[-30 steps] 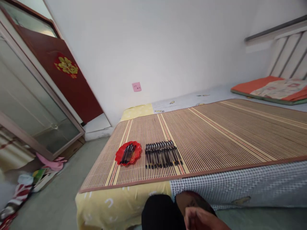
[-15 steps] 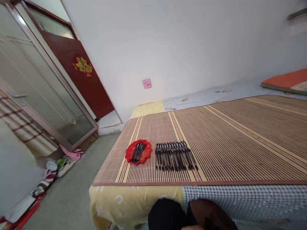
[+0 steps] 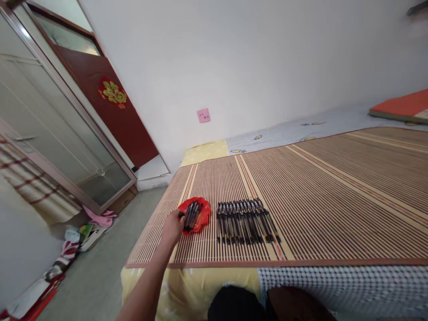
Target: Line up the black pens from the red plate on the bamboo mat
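Note:
My left hand reaches in from the bottom and is closed at the left rim of a red scalloped plate. A small dark spot shows at its fingertips, too small to make out. Several dark pens lie side by side in the plate. Just right of the plate, a row of black capped pens lies on the striped mat, closely spaced, the rightmost ones slanting. My right hand is out of view.
The mat covers a bed with a yellow and checked sheet. An orange folded item lies at the far right. A pink note is on the wall. Left are a glass door and clutter on the floor.
My left hand has come into view and closed at the plate's left rim. A sliver of skin at the bottom edge is gone. The view has shifted slightly.

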Action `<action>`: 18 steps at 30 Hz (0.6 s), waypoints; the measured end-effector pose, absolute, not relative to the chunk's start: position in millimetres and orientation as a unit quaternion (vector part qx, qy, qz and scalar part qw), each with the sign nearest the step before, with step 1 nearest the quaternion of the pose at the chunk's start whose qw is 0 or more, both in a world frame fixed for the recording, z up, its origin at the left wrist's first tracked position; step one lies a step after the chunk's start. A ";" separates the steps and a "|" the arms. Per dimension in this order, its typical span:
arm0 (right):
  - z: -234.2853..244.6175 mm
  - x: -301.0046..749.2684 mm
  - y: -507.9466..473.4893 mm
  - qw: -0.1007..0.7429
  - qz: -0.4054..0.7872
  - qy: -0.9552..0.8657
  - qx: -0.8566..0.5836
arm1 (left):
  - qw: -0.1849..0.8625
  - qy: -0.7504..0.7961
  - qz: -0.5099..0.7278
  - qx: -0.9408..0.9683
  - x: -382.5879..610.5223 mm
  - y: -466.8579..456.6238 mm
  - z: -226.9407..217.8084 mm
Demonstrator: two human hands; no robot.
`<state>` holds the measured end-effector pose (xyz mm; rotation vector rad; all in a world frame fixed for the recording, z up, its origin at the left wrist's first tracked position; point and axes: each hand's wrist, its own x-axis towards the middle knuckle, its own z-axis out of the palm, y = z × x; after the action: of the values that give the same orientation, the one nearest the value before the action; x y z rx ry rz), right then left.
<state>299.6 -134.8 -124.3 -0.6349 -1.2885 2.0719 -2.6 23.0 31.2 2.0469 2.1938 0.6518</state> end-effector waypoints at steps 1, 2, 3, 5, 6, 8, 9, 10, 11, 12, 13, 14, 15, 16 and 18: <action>-123.5 298.8 -124.0 0.299 0.784 -0.491 -0.236 | 0.038 0.724 0.190 0.663 -0.6 35.0 29.2; -122.4 298.5 -114.8 0.289 0.784 -0.497 -0.232 | 0.040 0.734 0.169 0.657 0.5 45.1 26.1; -121.3 298.7 -107.6 0.280 0.784 -0.504 -0.229 | 0.042 0.744 0.153 0.650 0.9 53.4 22.4; -119.5 300.6 -100.0 0.271 0.781 -0.513 -0.230 | 0.048 0.758 0.135 0.637 0.2 65.2 15.4; -119.0 302.0 -99.2 0.273 0.778 -0.516 -0.234 | 0.052 0.761 0.133 0.633 -0.7 69.6 12.5; -118.7 304.8 -100.8 0.284 0.768 -0.517 -0.249 | 0.066 0.764 0.140 0.626 -3.5 76.7 8.0; -118.7 305.9 -101.8 0.291 0.763 -0.516 -0.258 | 0.078 0.764 0.148 0.623 -5.2 79.8 6.1; -118.7 306.6 -102.3 0.299 0.758 -0.514 -0.266 | 0.091 0.764 0.158 0.619 -7.0 82.6 4.2; -118.5 307.0 -102.0 0.305 0.755 -0.512 -0.274 | 0.107 0.764 0.172 0.613 -8.7 84.9 2.4; -118.1 307.0 -101.1 0.310 0.753 -0.509 -0.280 | 0.123 0.763 0.187 0.607 -10.2 86.8 0.5; -117.6 306.7 -99.9 0.312 0.752 -0.507 -0.283 | 0.138 0.761 0.204 0.600 -11.3 87.9 -1.2; -116.9 305.9 -99.2 0.315 0.752 -0.505 -0.285 | 0.151 0.759 0.222 0.593 -12.1 88.4 -2.8; -116.1 304.9 -99.4 0.316 0.752 -0.503 -0.286 | 0.162 0.758 0.241 0.585 -12.5 88.3 -4.1; -115.4 303.7 -101.4 0.318 0.752 -0.501 -0.288 | 0.170 0.756 0.261 0.576 -12.4 87.6 -5.1; -114.2 301.6 -111.8 0.320 0.751 -0.499 -0.291 | 0.184 0.753 0.301 0.556 -11.0 85.2 -5.8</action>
<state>301.6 -111.8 -114.2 -0.7647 -1.3106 1.9747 -11.0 85.2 -5.8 1.5668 2.1218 0.8479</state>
